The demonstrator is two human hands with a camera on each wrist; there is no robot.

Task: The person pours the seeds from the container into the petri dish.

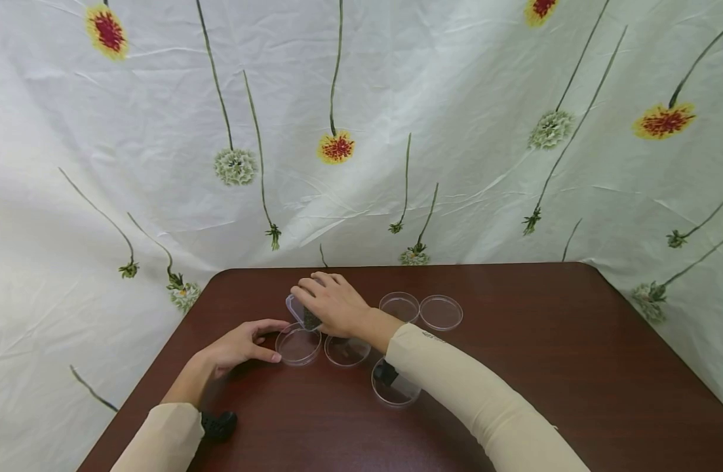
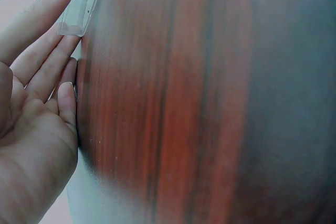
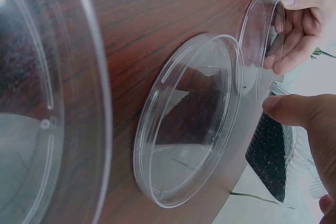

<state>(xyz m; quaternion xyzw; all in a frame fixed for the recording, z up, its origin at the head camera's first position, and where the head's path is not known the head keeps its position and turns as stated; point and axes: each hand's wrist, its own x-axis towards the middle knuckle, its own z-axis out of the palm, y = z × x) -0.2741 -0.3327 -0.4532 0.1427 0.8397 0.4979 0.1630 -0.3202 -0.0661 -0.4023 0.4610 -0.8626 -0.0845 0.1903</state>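
My right hand [image 1: 334, 305] grips a clear plastic box [image 1: 294, 309] partly filled with dark, fine granules [image 3: 270, 153]. The box is tilted above the far side of the leftmost clear petri dish [image 1: 298, 347]. Around the left side of that dish, the thumb and fingers of my left hand [image 1: 240, 347] hold its rim. The left wrist view shows the left thumb against the dish edge [image 2: 73, 22], with the other fingers fairly straight. Whether granules are falling into the dish, I cannot tell. A second petri dish [image 3: 189, 114] stands just to the right, under the right wrist.
Another petri dish [image 1: 394, 393] stands nearer me, partly below the right sleeve [image 1: 473, 393]. Two more dishes, one left [image 1: 399, 306] and one right [image 1: 440, 313], stand side by side farther back. The brown table [image 1: 573, 354] meets a flower-printed cloth [image 1: 455, 131] behind.
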